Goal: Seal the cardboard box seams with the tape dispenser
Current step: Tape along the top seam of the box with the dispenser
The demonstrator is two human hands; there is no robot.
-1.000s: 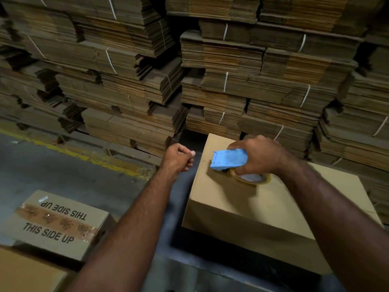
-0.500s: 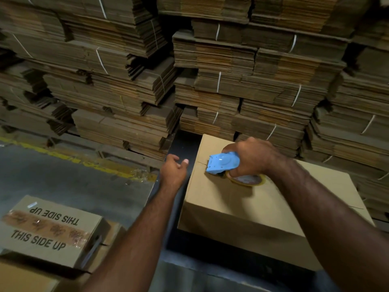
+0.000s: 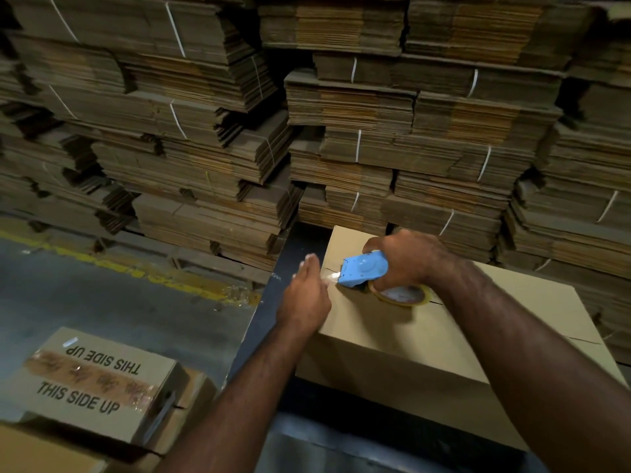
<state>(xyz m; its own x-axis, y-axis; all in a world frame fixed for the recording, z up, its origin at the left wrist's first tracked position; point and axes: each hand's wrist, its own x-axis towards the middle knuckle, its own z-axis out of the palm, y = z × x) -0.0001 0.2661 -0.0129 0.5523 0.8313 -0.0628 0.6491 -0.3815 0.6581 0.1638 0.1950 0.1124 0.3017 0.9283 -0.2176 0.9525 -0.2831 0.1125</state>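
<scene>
Cardboard box sat right of centre on a dark platform, top flaps closed, centre seam running left to right and showing no tape yet.

Change since half a second back: the left hand, then hanging off the box's left edge, had come in onto the top at the seam's left end. Fingers straight and together, pressing flat by a short clear tape tail; holding nothing. The right hand kept its grip on the blue tape dispenser, nose down on the seam just beside the left fingers, tan roll trailing right.

Reading: tape end being anchored; pull along the seam likely next.

Surroundings, left to right: a taped box marked THIS SIDE UP, grey concrete floor with a worn yellow line, strapped bundles of flat cartons stacked behind.
</scene>
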